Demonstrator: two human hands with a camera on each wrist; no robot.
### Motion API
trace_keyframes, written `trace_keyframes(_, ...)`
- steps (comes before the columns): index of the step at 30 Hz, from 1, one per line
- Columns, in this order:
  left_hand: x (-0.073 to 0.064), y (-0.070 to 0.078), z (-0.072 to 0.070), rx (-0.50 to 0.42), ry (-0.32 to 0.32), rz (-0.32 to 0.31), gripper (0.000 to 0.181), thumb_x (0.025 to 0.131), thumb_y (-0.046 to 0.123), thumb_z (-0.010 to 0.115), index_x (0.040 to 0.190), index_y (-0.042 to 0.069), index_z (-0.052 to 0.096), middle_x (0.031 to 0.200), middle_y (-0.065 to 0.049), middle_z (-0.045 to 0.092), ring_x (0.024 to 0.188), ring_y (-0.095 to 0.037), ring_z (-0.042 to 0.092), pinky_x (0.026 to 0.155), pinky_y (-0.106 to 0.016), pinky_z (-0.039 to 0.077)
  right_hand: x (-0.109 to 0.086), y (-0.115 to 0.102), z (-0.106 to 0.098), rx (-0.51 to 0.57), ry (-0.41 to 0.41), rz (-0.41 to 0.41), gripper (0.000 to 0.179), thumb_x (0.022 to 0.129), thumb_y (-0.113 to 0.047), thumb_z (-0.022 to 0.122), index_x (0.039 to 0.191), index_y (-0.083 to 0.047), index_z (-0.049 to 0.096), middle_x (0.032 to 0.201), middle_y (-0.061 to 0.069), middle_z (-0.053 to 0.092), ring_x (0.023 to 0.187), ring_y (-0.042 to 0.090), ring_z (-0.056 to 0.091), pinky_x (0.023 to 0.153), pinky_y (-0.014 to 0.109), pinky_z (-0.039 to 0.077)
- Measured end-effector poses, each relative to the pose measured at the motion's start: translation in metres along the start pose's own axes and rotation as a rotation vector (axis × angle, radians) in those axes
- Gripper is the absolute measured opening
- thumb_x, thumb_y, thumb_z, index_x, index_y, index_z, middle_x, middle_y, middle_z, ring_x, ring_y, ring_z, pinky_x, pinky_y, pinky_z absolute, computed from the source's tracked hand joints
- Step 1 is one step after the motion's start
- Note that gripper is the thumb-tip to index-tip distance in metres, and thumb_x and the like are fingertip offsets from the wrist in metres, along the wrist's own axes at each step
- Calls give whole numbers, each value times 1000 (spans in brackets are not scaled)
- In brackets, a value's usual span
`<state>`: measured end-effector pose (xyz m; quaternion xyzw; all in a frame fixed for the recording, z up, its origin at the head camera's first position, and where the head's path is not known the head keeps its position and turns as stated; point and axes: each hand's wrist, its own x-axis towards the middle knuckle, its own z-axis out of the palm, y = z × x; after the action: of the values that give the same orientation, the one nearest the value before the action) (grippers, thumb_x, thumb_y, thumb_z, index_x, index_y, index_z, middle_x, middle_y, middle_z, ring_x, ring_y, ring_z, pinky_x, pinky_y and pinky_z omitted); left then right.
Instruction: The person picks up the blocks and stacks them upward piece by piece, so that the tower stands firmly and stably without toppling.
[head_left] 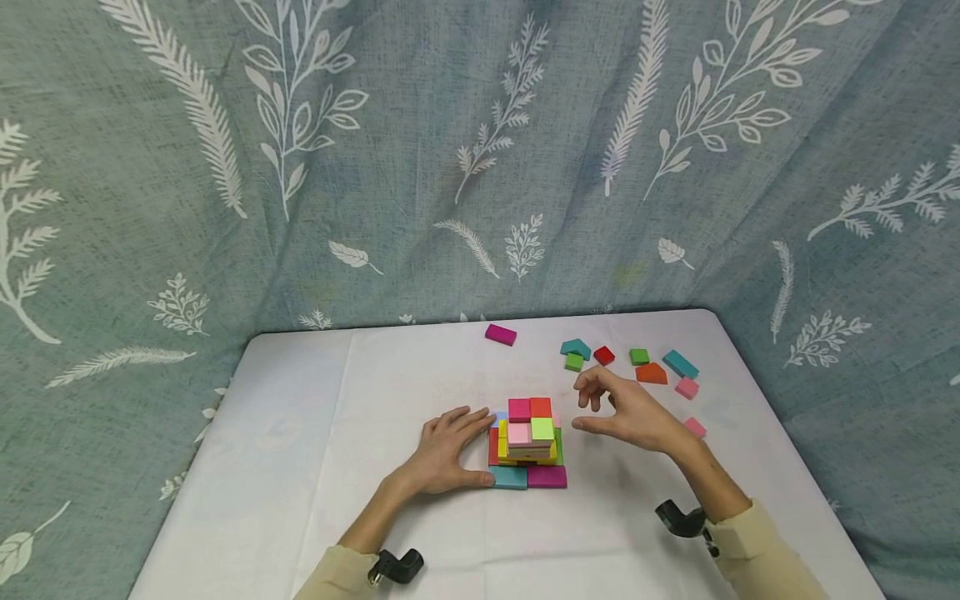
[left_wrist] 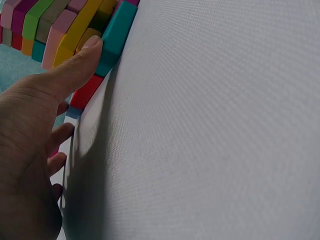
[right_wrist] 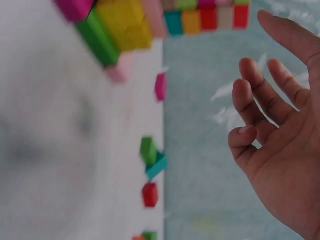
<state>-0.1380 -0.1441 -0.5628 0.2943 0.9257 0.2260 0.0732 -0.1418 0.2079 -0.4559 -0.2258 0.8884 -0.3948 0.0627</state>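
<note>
A stepped tower of coloured wooden blocks (head_left: 528, 435) stands mid-table, wide at the base and many layers high. Its front bottom row has a teal block (head_left: 509, 477) and a magenta block (head_left: 547, 477). My left hand (head_left: 444, 454) rests on the table at the tower's left side, fingers extended. In the left wrist view, its thumb (left_wrist: 82, 62) lies against the teal block (left_wrist: 117, 37). To the tower's right, my right hand (head_left: 626, 408) hovers with loosely bent fingers and nothing in them. The right wrist view shows the thumb apart from the fingers, near the tower's top blocks (right_wrist: 241, 16).
Loose blocks lie at the back right: a teal triangle (head_left: 576, 348), a red block (head_left: 604, 356), an orange piece (head_left: 651, 373), a teal bar (head_left: 680, 363) and several green and pink ones. A magenta block (head_left: 501, 335) lies near the back edge. A patterned curtain (head_left: 405, 167) hangs behind.
</note>
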Motion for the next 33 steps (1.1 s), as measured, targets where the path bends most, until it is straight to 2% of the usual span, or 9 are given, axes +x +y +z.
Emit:
trace_keyframes(4, 0, 0, 0, 0, 1, 3, 99, 77, 73, 70, 158, 30, 33, 163, 6, 32, 150, -27, 22, 110, -58, 21, 9, 29, -1, 2, 56, 60, 49, 84, -33, 83, 122, -18, 56, 100, 2, 63, 90, 18, 57, 75, 33, 48)
trace_keyframes(7, 0, 0, 0, 0, 15, 14, 99, 77, 72, 70, 158, 29, 35, 162, 5, 34, 150, -28, 23, 109, -59, 22, 17, 54, -1, -10, 103, 150, 49, 87, -27, 80, 127, -11, 56, 105, 9, 62, 92, 22, 57, 72, 32, 49)
trace_keyframes(11, 0, 0, 0, -8, 24, 25, 98, 77, 72, 71, 157, 28, 36, 161, 3, 35, 149, -31, 24, 107, -60, 24, 27, 85, 0, -31, 159, 263, 50, 91, -27, 76, 132, -5, 55, 109, 11, 62, 93, 25, 58, 70, 32, 49)
trace_keyframes(15, 0, 0, -1, -7, 2, 8, 98, 77, 72, 70, 158, 29, 35, 162, 4, 34, 150, -29, 22, 109, -60, 22, 37, 105, 0, -64, 206, 316, 53, 93, -30, 74, 134, -4, 53, 113, 14, 62, 93, 26, 58, 72, 33, 48)
trace_keyframes(20, 0, 0, -1, -3, -8, -2, 98, 77, 71, 71, 158, 30, 33, 163, 6, 32, 151, -27, 21, 110, -59, 21, 53, 118, -1, -87, 258, 349, 57, 91, -29, 74, 137, -3, 52, 118, 18, 60, 99, 31, 56, 80, 43, 48)
trace_keyframes(24, 0, 0, -1, -2, -14, -7, 98, 77, 72, 70, 158, 32, 32, 163, 6, 32, 151, -26, 21, 111, -58, 20, 63, 124, -1, -122, 249, 393, 59, 92, -29, 74, 140, -6, 51, 124, 18, 59, 109, 34, 56, 90, 50, 49)
trace_keyframes(33, 0, 2, -3, -14, -9, -5, 97, 77, 70, 71, 158, 31, 34, 162, 5, 33, 150, -29, 22, 109, -59, 22, 71, 126, 0, -150, 250, 406, 52, 94, -23, 71, 138, -4, 53, 123, 20, 60, 110, 36, 56, 93, 52, 48)
